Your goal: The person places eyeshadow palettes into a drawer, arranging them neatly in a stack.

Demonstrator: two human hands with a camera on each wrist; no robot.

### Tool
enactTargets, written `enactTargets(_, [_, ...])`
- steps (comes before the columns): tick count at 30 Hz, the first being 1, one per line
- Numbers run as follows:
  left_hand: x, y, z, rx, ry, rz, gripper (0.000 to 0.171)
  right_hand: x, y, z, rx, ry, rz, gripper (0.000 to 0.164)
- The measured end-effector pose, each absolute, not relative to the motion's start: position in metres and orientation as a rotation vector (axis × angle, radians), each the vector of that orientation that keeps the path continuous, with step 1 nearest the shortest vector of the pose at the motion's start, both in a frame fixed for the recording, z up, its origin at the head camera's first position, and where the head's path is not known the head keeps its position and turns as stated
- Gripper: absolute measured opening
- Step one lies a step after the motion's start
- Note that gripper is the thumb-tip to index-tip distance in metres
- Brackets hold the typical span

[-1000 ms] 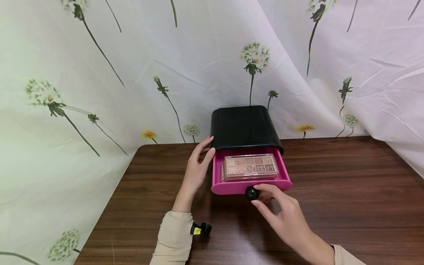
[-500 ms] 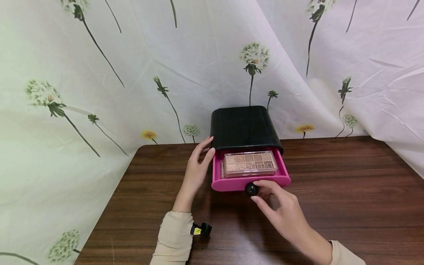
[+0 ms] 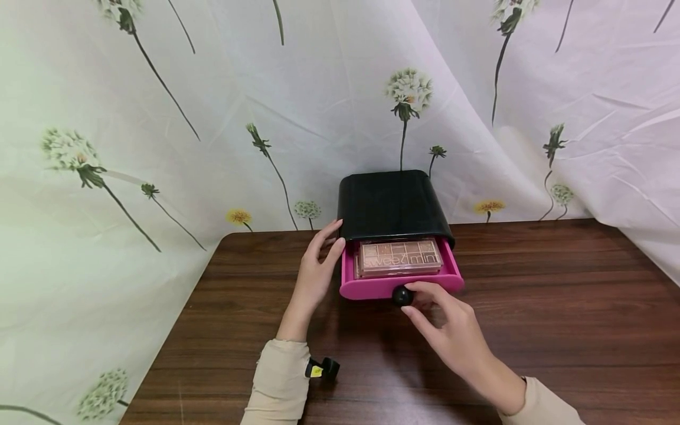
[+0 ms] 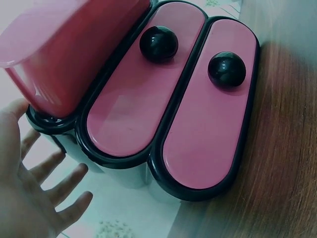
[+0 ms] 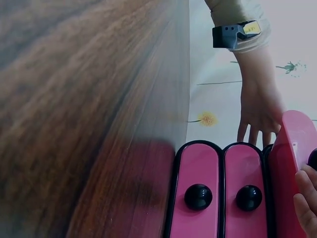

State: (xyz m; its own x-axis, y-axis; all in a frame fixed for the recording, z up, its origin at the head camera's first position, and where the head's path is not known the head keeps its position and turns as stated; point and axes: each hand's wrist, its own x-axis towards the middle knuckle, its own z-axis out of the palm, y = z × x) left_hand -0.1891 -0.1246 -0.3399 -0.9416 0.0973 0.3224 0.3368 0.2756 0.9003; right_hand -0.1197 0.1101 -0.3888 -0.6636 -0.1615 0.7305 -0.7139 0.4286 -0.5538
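A black cabinet (image 3: 393,203) with pink drawers stands at the back of the table in the head view. Its top drawer (image 3: 366,288) is pulled partway out. Inside lies an eyeshadow palette (image 3: 401,258) in a clear case, with another item partly hidden beneath it. My right hand (image 3: 459,333) pinches the round black drawer knob (image 3: 402,296) between thumb and fingers. Fingers fairly straight, my left hand (image 3: 313,271) touches the cabinet's left side near its front edge. In the left wrist view the left hand (image 4: 29,183) is spread beside the cabinet.
Two lower drawers (image 4: 208,134) are closed, each with a black knob (image 4: 227,70). Behind the cabinet hangs a white cloth (image 3: 329,106) printed with dandelions. Brown wood grain covers the table (image 3: 558,307). A black wrist device (image 3: 324,369) sits on the left sleeve.
The top drawer has slid inward, away from me, with the palette in it. My right hand has moved along with the knob; the left hand stays against the cabinet.
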Motion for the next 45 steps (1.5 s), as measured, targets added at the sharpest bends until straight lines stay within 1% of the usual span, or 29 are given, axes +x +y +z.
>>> enactTargets(8, [-0.189,-0.125,-0.339,-0.41,-2.348,-1.732,0.044,-0.126,0.11,-0.391,0.714,-2.121,1.231,0.043])
enactTargets(45, [-0.188,-0.125,-0.337,-0.392,-2.355,-1.725,0.043,-0.149,0.106,-0.392,0.721,-2.064,1.208,0.037])
